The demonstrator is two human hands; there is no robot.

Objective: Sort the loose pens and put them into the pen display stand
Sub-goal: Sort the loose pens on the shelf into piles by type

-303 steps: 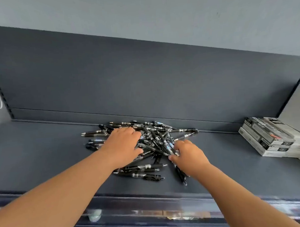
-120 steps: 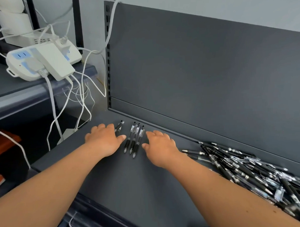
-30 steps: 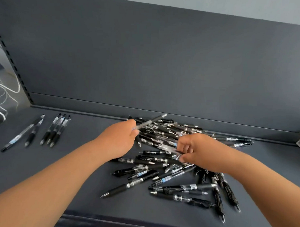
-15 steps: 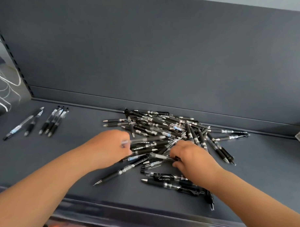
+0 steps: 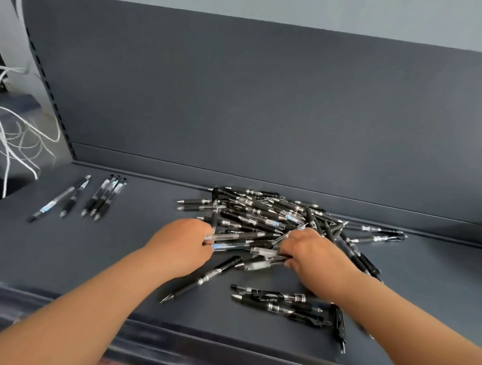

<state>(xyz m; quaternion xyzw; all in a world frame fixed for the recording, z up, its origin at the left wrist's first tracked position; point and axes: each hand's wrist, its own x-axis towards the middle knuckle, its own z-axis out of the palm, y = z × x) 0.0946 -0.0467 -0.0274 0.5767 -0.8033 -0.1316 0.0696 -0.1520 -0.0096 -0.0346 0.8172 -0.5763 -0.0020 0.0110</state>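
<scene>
- Head view: 1 dark grey shelf [image 5: 73, 256] is seen from above, closed at the rear by 1 grey back panel [image 5: 259, 113].
- 1 tangled pile of pens [image 5: 263, 217] lies at the middle of the shelf, close to the back panel. The pens are black and clear-barrelled, and too many overlap for a count.
- 5 sorted pens are laid out at the left end of the shelf, well apart from the pile: 1 pair [image 5: 63, 198] and, just beside it, 1 tight row of 3 [image 5: 103, 196].
- 1 black pen [image 5: 202, 278] lies alone at the near edge of the pile.
- 2 hands are in the pile.
- The left hand [image 5: 182, 247] is placed at the pile's left side, its fingers curled round the ends of 2 clear-barrelled pens [image 5: 233, 240].
- The right hand [image 5: 313, 250] is laid on the pile's near side, its fingers bent down over blurred pens. Whether any are gripped cannot be told.
- Several white cables [image 5: 11, 135] hang beyond the shelf's left end.
</scene>
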